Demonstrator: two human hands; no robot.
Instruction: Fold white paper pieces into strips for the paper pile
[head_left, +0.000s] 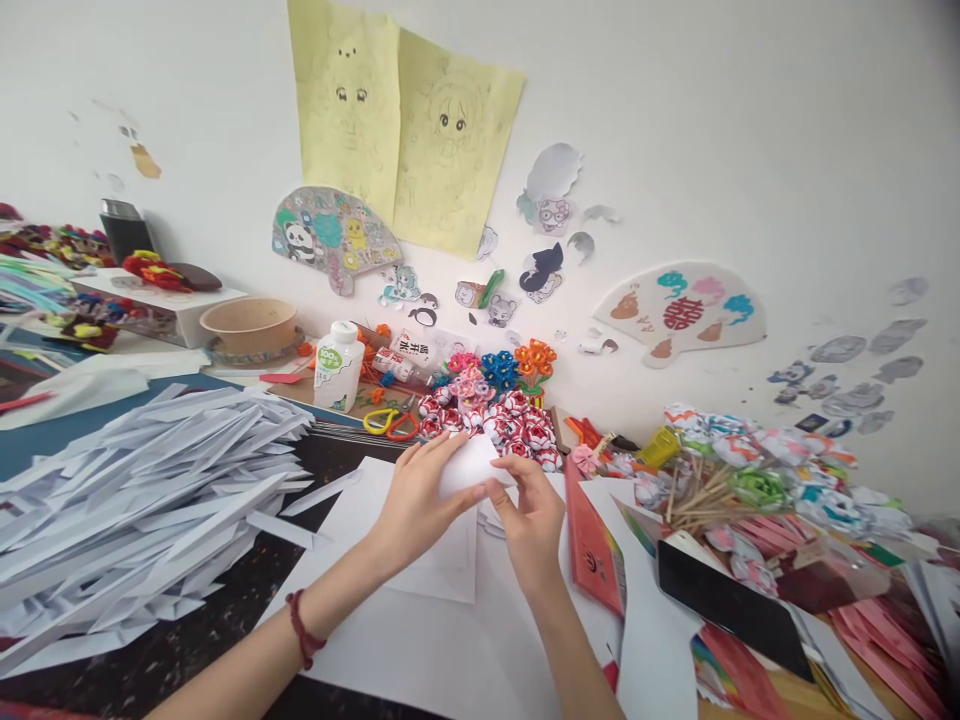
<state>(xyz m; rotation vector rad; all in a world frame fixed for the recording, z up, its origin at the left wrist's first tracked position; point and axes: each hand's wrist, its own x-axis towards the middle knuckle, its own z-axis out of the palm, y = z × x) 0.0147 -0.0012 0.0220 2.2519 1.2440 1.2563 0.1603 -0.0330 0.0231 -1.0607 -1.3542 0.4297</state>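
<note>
A small sheet of white paper (474, 462) is held up between both hands above the work surface. My left hand (420, 490) grips its left and lower side, fingers behind and thumb along the lower edge. On the paper's right edge, my right hand (527, 508) pinches with thumb and forefinger. Beneath them lie larger white sheets (442, 650), spread flat on the dark table. A few small white pieces (491, 518) show partly between the hands, half hidden by them.
To the left lies a big heap of folded white paper strips (150, 500). Behind the hands are scissors (390, 424), a white bottle (338, 370) and red-white paper flowers (517, 420). A black phone (731, 608) and a red packet (592, 545) lie to the right.
</note>
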